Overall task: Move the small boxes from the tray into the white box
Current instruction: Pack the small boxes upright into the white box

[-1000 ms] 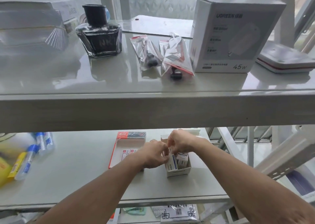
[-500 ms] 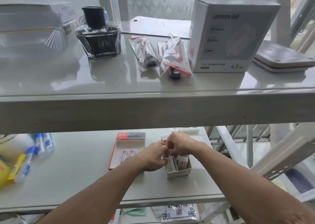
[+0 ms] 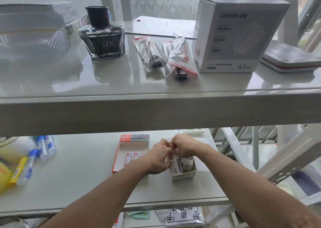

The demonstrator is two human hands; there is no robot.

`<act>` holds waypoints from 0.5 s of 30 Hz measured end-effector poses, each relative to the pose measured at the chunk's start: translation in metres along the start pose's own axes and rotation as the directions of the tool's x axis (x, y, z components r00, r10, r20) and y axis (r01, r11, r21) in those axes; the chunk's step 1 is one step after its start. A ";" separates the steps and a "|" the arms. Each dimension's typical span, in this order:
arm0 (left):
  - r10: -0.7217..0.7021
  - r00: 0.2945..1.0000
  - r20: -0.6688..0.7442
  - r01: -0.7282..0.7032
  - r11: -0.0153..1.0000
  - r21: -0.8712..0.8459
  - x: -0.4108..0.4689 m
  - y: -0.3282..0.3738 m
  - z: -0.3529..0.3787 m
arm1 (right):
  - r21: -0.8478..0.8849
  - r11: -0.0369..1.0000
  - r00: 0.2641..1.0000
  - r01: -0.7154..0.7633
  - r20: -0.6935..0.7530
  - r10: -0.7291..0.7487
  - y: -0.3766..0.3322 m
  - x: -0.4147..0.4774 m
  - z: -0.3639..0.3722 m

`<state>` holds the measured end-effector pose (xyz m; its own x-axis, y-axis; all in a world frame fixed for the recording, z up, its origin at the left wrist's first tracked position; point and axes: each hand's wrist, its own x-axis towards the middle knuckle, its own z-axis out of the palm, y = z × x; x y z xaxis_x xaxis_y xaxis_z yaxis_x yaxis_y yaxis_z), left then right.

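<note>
On the lower shelf stands the open white box (image 3: 184,175) with several small white-and-blue boxes upright inside. Both hands meet over its left side. My left hand (image 3: 159,158) and my right hand (image 3: 184,145) pinch one small box (image 3: 175,167) that leans at the left wall of the white box. To the left lies the red-edged tray (image 3: 119,154); two small red-labelled boxes (image 3: 132,157) remain flat in it, partly hidden by my left wrist.
The upper shelf's thick front edge (image 3: 156,111) hangs right above my hands. It carries an ink bottle (image 3: 102,36), plastic bags (image 3: 166,55) and a charger box (image 3: 238,35). Glue tubes (image 3: 41,151) and yellow packs (image 3: 10,174) lie at the lower shelf's left.
Both hands stayed over the white box, fingers shifting slightly on the small box at its left side. The view tilted a little.
</note>
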<state>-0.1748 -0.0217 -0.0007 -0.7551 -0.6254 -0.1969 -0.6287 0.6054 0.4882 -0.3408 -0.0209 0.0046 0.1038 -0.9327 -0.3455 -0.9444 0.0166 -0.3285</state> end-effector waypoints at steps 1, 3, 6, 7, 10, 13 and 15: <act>-0.001 1.000 0.003 0.001 1.000 0.004 0.000 0.000 0.000 | -0.005 1.000 0.999 -0.003 -0.037 0.003 0.000 0.000 -0.001; -0.013 1.000 0.009 0.013 1.000 0.004 0.000 0.000 0.000 | -0.012 1.000 0.993 -0.013 -0.116 0.011 -0.001 0.001 -0.004; -0.034 0.999 0.015 0.034 0.999 0.013 0.001 0.000 0.002 | -0.001 0.999 0.986 -0.034 -0.164 0.033 -0.001 0.001 -0.004; -0.039 0.999 0.017 0.038 0.999 0.025 0.001 0.002 0.002 | 0.004 0.999 0.982 -0.045 -0.183 0.045 -0.001 0.001 -0.003; -0.066 0.997 0.045 0.063 0.995 0.074 0.000 0.003 0.002 | 0.024 0.998 0.967 -0.056 -0.249 0.060 0.000 0.001 0.001; -0.083 0.995 0.059 0.074 0.988 0.134 0.002 0.001 0.004 | -0.007 0.999 0.965 -0.048 -0.260 0.044 0.002 -0.002 0.006; -0.095 0.994 0.048 0.086 0.983 0.162 0.002 0.000 0.005 | -0.014 0.999 0.960 -0.050 -0.278 0.044 0.008 -0.007 0.005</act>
<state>-0.1771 -0.0202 -0.0051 -0.7002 -0.6555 -0.2829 -0.7130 0.6214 0.3248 -0.3473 -0.0121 -0.0002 -0.0291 -0.9944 -0.1018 -0.9527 0.0584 -0.2983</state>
